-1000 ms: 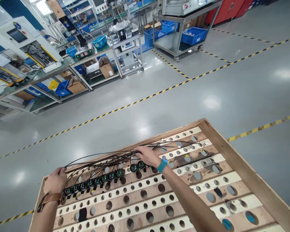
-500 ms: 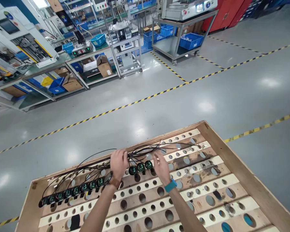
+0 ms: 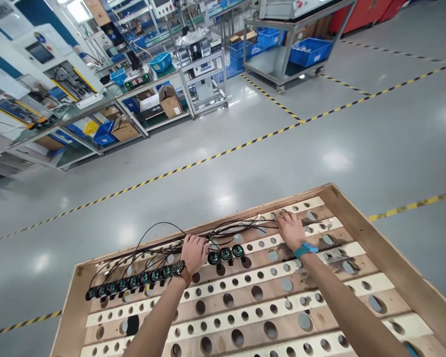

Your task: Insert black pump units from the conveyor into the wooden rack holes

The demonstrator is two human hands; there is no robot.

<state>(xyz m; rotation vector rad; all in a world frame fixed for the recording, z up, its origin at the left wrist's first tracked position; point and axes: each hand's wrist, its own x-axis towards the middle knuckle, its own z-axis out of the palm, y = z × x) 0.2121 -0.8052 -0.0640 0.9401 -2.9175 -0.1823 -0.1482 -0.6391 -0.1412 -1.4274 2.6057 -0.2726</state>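
Black cables (image 3: 234,229) run along the far side of a wooden tray (image 3: 208,331) drilled with rows of round holes. My left hand (image 3: 195,254), a watch on its wrist, has its fingers curled down at the cable bundle; the fingertips are partly hidden. Just right of it sit three round black parts with green circuit boards (image 3: 226,254). A longer row of similar black parts (image 3: 134,281) stands to its left, with cables rising from them. Farther right, my right hand (image 3: 290,230), with a blue band, has its fingers closed over the cables near their loose ends.
The tray's raised wooden rim (image 3: 390,267) surrounds the slats. A black patch (image 3: 133,325) lies at the front left. Beyond is grey floor with yellow-black tape (image 3: 223,154), a workbench (image 3: 111,101) with machines and boxes, and a metal cart (image 3: 269,69) with blue bins.
My right hand has moved right along the cables, away from the three round parts. My left hand remains by the bundle, fingers curled. The camera view has shifted left.
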